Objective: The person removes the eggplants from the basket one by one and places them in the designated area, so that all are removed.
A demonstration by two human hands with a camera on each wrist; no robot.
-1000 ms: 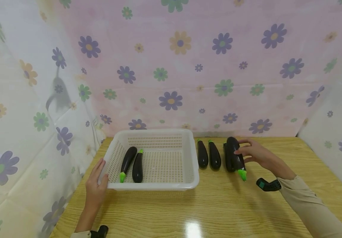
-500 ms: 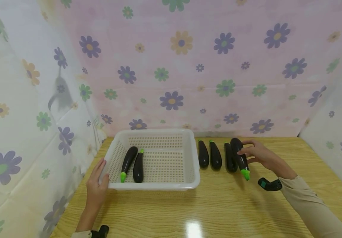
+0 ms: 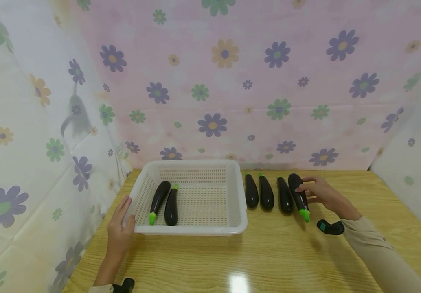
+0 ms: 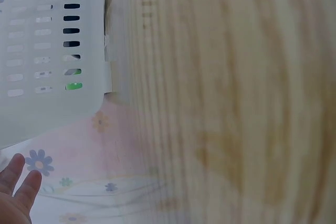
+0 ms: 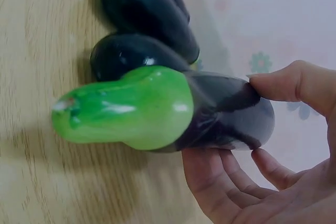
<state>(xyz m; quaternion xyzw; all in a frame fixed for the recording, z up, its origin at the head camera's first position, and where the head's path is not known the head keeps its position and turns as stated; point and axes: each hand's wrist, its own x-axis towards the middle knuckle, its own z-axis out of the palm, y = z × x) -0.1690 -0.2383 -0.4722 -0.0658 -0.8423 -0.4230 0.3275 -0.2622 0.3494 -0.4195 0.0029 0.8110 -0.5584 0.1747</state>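
Left hand (image 3: pixel 119 232) flat against white basket (image 3: pixel 196 228) at its 8 o'clock corner, fingers straight. Two eggplants (image 3: pixel 164 197) inside, left half. Three eggplants (image 3: pixel 267 195) on wooden table (image 3: pixel 269 260) between basket and fourth eggplant (image 3: pixel 299 196). Right hand (image 3: pixel 318 193) pinches fourth eggplant, thumb opposing fingers. No legible writing.

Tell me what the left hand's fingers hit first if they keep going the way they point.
The left hand rests against the white basket, fingers up its near-left corner; beyond that, likely the flowered curtain, though depth is unclear.
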